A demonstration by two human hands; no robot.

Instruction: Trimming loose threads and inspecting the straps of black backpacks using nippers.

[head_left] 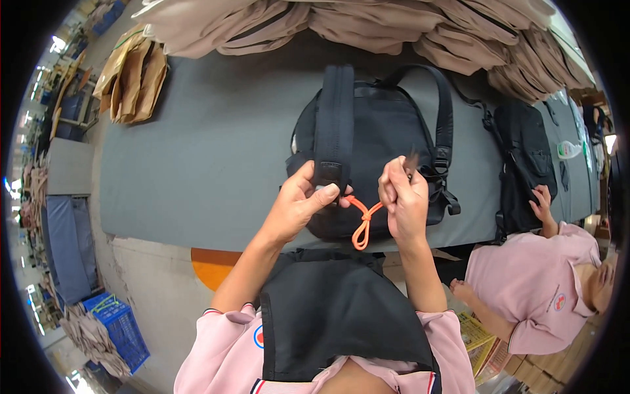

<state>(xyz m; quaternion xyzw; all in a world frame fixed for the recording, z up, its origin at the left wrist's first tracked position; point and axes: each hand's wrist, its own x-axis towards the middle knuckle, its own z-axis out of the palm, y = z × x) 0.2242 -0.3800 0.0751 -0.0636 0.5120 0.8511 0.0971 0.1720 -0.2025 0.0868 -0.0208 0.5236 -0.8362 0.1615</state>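
A black backpack (384,125) lies on the grey-covered table in front of me, its two shoulder straps uppermost. My left hand (298,205) grips the lower end of its left shoulder strap (335,125), thumb on top near the strap's end. Over the bag's lower right part is my right hand (405,197), closed around a small dark pointed tool (411,165) that is blurred; its exact kind is unclear. An orange cord (361,233), knotted into a loop, hangs between my hands. One end meets my left fingers and the other reaches my right hand; how it is fastened is hidden.
Stacked beige bags (367,26) line the table's far side. Brown paper (134,79) sits at the far left. To the right, a co-worker's hand (542,202) touches another black bag (525,157), near a spray bottle (568,150). A blue crate (118,331) stands at lower left.
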